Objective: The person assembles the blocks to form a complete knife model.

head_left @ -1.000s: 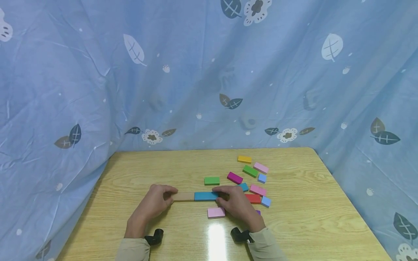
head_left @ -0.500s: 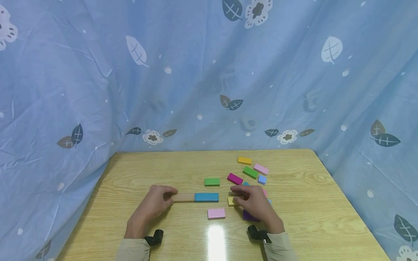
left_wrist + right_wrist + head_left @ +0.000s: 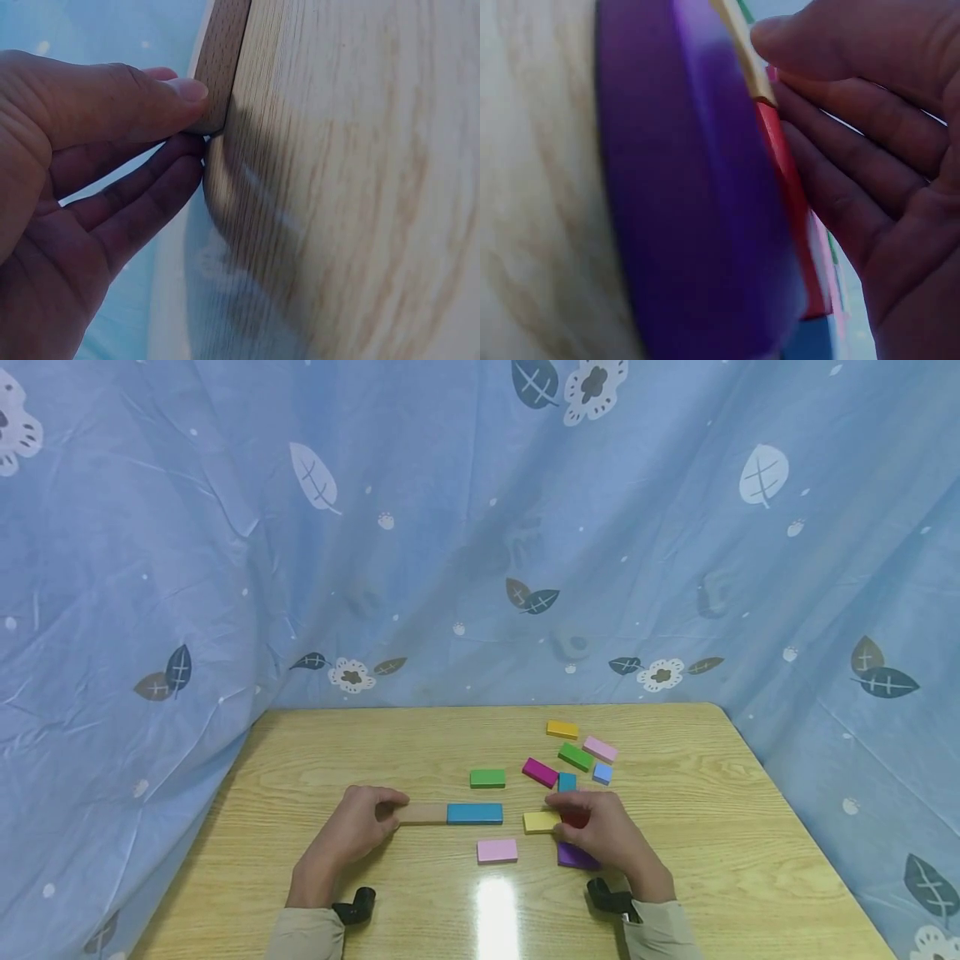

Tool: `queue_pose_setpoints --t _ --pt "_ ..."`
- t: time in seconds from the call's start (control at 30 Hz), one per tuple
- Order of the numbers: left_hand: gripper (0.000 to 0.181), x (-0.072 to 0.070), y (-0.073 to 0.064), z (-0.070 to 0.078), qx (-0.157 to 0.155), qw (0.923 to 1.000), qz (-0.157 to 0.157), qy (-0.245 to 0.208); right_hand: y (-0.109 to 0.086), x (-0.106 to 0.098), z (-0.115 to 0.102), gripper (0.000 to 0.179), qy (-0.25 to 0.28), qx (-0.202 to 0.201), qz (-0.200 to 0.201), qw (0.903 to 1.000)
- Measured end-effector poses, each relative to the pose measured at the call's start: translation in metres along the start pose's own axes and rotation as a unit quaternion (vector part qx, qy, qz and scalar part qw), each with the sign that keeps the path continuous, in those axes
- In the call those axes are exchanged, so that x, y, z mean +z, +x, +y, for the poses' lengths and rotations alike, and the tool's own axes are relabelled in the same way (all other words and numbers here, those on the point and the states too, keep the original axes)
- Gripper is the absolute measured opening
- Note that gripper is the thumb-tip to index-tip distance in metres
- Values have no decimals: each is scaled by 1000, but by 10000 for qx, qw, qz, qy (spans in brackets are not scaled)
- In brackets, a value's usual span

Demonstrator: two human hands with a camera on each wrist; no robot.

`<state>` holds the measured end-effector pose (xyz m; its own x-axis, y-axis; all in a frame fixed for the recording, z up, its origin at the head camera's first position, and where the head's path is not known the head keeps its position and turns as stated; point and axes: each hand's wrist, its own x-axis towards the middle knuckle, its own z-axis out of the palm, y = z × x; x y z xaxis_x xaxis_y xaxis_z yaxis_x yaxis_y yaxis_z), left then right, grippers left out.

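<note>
My left hand pinches the left end of a plain wooden block lying on the table; the left wrist view shows the thumb against its near side. A blue block lies end to end with the wooden one. Farther right, my right hand holds the right end of a yellow block between thumb and fingers. A gap separates yellow from blue. A red block sits against the yellow block's end, mostly under the hand. Nearer the person lies a purple block.
A pink block lies in front of the blue one, a green block behind it. Behind the right hand are magenta, teal, second green, orange and pale pink blocks, plus a small blue one.
My right hand has let go of the blue block and moved right to the yellow block's far end. The teal block beside it has turned. The left hand stays put.
</note>
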<state>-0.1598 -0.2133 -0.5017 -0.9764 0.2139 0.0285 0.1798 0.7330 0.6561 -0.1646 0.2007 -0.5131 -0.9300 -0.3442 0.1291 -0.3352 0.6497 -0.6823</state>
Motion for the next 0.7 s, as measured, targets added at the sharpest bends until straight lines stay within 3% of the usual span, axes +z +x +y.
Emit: queue_pose_setpoints --t 0.2,0.43,0.7 --pt "30 0 0 0 1 10000 -22 -32 2 5 0 34 -100 -136 -72 9998" --pt "30 0 1 0 -6 10000 -55 -68 7 13 -6 29 238 -181 130 9995" --pt "30 -1 1 -2 43 9999 -63 -79 14 24 -11 32 383 -248 44 9989"
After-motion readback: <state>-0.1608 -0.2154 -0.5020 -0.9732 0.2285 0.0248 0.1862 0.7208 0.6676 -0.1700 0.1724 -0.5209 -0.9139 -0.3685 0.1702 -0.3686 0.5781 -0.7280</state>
